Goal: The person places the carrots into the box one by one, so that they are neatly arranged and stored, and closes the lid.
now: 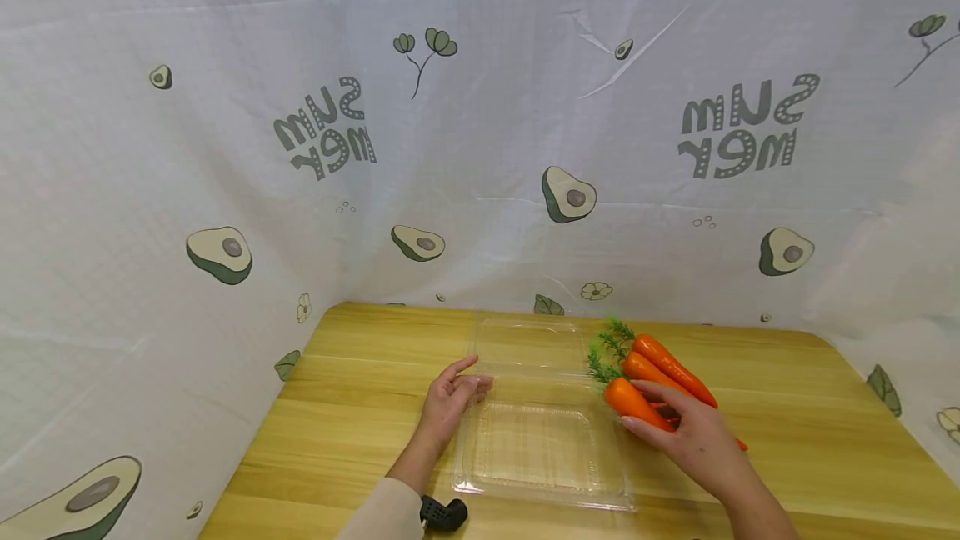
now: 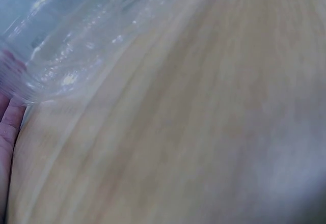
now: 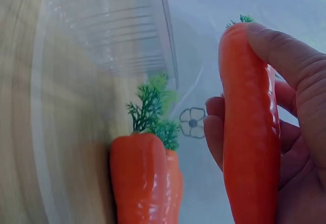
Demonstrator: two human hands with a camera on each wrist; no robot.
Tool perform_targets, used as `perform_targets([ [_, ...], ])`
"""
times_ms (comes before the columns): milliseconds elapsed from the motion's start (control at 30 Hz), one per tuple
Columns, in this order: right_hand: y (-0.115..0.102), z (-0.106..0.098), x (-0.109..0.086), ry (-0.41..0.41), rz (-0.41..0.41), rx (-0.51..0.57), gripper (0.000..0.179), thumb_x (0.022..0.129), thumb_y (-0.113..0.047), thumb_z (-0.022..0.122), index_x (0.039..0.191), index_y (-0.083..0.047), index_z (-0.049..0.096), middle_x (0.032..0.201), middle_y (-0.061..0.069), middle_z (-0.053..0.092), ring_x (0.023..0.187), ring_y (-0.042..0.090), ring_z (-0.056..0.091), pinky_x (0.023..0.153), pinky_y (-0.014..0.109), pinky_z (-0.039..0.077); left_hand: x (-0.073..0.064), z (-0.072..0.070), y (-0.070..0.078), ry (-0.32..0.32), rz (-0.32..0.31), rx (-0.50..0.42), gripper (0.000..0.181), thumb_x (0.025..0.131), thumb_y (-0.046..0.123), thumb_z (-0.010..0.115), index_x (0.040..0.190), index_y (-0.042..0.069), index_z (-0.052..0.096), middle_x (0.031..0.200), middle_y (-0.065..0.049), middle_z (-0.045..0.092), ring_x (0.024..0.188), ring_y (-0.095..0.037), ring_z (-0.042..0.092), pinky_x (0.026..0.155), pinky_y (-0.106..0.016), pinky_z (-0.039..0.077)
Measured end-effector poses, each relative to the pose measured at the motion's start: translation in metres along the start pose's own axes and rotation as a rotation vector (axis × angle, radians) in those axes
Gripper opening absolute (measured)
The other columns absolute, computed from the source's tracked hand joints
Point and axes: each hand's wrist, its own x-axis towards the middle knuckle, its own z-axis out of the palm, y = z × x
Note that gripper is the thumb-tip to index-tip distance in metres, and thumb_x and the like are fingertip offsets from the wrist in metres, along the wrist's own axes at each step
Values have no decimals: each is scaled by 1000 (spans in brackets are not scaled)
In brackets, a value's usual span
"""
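My right hand (image 1: pixel 697 436) grips an orange carrot (image 1: pixel 628 401) with a green leafy top. In the right wrist view the thumb lies along the upper end of this carrot (image 3: pixel 250 117) and the other fingers are behind it. Other carrots (image 1: pixel 678 369) lie just beyond, side by side, green tops toward the container. A clear plastic container (image 1: pixel 543 497) lies with its lid part (image 1: pixel 495 344) folded open on the far side. At its left edge is my left hand (image 1: pixel 446 407), fingers loosely extended and no object in its grasp; whether the fingertips touch the plastic is hard to tell.
The wooden table (image 1: pixel 360 423) ends at a hanging white cloth (image 1: pixel 480 148) printed with avocados, which rises behind it and along both sides. A black strap-like piece (image 1: pixel 444 514) sits by the left wrist.
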Motion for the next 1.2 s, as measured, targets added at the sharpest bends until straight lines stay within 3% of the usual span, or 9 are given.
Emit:
perform_targets([
  [300,-12,8,7,-42,-62,25,52,87,-36,82,133,-18,67,127,5,69,98,14,62,77,23,54,-1,0,1,9,-17,-7,46,105,10,54,148,-3,47,122,-31,69,116,-38,69,98,-36,58],
  [533,-21,17,10,-143,-91,101,53,88,-23,82,137,-14,64,124,6,68,102,18,65,77,21,56,-1,2,2,-4,-15,-14,47,105,10,53,149,-4,46,123,-32,67,118,-41,68,98,-37,58],
  [633,-25,21,12,-151,-124,116,53,87,-21,82,136,-15,65,125,6,68,102,17,65,78,21,57,0,2,2,-7,-15,-21,46,105,9,53,148,-4,46,123,-34,67,118,-42,67,97,-36,58],
  [833,-34,33,13,-158,-149,128,47,86,-24,83,131,-21,68,126,1,69,104,14,65,83,22,57,1,1,2,-5,-7,-23,46,104,8,54,148,-5,47,123,-35,66,116,-39,69,95,-34,59],
  [1067,-38,46,13,-223,-227,162,45,86,-29,83,128,-19,69,122,0,70,102,8,65,85,24,57,1,1,3,-5,-2,-22,46,104,8,54,148,-5,47,123,-35,66,116,-40,69,96,-35,59],
  [1200,-41,52,12,-246,-266,156,43,86,-30,83,126,-20,70,121,-2,71,101,5,64,84,24,57,1,0,3,0,-8,-25,46,104,8,54,147,-5,47,122,-33,68,111,-30,72,95,-35,59],
])
